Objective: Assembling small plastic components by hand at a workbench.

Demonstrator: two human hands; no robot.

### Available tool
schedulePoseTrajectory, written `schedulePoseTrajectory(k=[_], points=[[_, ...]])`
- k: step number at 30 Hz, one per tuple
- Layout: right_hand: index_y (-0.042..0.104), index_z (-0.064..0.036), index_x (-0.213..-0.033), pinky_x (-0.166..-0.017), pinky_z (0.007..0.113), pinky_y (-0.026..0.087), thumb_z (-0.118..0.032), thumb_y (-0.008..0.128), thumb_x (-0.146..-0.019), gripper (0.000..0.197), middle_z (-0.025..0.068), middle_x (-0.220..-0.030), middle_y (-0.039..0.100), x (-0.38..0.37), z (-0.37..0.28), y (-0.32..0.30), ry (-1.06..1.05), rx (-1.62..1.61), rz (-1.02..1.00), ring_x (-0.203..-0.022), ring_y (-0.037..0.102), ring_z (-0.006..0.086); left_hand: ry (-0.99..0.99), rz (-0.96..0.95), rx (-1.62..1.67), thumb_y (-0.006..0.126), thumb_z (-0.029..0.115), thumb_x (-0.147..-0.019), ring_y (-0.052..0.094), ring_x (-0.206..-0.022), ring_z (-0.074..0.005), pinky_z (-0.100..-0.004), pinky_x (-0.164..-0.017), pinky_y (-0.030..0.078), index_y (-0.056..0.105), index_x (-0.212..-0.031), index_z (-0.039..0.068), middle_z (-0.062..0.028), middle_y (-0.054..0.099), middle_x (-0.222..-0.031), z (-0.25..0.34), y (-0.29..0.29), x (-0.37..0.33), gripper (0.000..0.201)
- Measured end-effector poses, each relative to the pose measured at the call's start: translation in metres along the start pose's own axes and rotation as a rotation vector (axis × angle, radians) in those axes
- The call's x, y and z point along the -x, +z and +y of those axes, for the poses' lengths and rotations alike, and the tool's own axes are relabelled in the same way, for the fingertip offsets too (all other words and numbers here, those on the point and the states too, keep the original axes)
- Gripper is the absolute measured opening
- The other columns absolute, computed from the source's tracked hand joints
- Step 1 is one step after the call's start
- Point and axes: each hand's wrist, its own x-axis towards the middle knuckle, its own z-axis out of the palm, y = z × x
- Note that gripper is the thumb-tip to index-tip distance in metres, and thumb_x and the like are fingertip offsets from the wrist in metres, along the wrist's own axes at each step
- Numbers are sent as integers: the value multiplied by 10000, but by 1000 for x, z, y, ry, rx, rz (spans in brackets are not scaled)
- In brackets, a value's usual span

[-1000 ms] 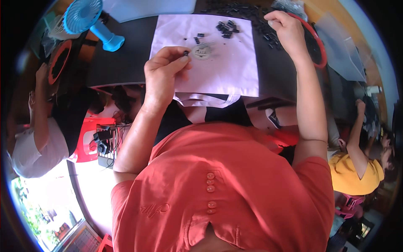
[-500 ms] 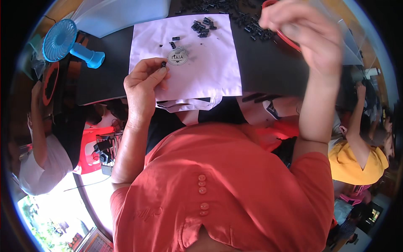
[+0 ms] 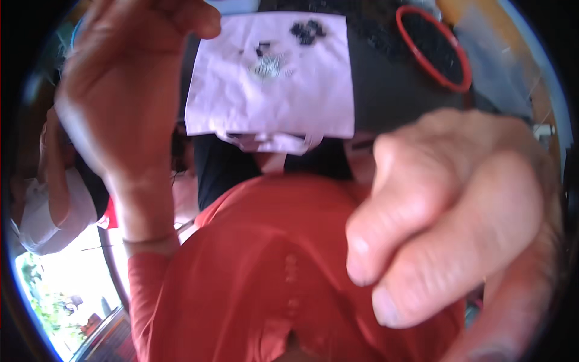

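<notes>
Raised close to the camera at the left, my left hand (image 3: 120,78) runs off the top edge. One digit points right, the other fingers are cut off or blurred, and whether it holds anything is hidden. Large in the foreground at the right, my right hand (image 3: 458,205) has its fingers curled and closed, with nothing visible at the fingertips. Both hands are lifted away from the pale lilac cloth bag (image 3: 271,108) lying flat on the dark table. On the bag lie a pile of small black parts (image 3: 307,31) and a few loose black parts (image 3: 263,47) near its printed emblem.
A red-rimmed round container (image 3: 464,78) with black contents stands at the right of the dark table (image 3: 380,90). More black parts lie scattered beyond the bag. At the left, another person in a white top (image 3: 66,211) is nearby.
Both hands have come much closer to the camera. My left hand rose from the bag to the upper left, and my right came down from the container's side. The small black part is out of sight.
</notes>
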Motion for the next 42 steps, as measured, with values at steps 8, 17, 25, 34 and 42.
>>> schedulePoseTrajectory(k=[8,17,25,34,42], points=[[635,-19,-908,-618,383,508,-220,596,-936,207,133,-845,608,63,-63,-48,-82,34,-67,-716,596,280,203,-18,-35,429,142,-1012,521,-925,-190,-298,-780,407,556,-1122,-28,-144,586,-1090,15,-2,-27,239],[645,-32,-860,-588,377,505,-228,623,-916,206,122,-788,616,169,-93,-24,-70,-54,47,-676,601,280,189,-45,29,423,151,-1020,551,-927,-198,-300,-775,439,565,-1135,-34,-154,599,-1100,-2,-18,-26,260],[654,-43,-817,-562,372,502,-236,648,-898,209,111,-737,624,163,-62,5,-54,-201,166,-640,606,281,117,-32,71,418,160,-1027,577,-929,-205,-302,-770,468,573,-1146,-39,-163,610,-1109,12,-18,-9,279],[706,-79,-872,-650,321,529,-155,709,-838,83,81,-873,694,-16,60,41,164,298,200,-743,671,269,-36,43,190,412,170,-1035,607,-931,-212,-305,-765,500,581,-1159,-45,-172,623,-1119,31,-17,22,301],[714,-105,-883,-693,398,508,-121,706,-814,71,79,-910,689,86,136,-45,744,1394,699,-790,671,317,-31,-65,266,383,222,-1066,563,-866,-164,-251,-581,454,544,-1223,-43,-150,576,-1125,9,-13,36,348]])
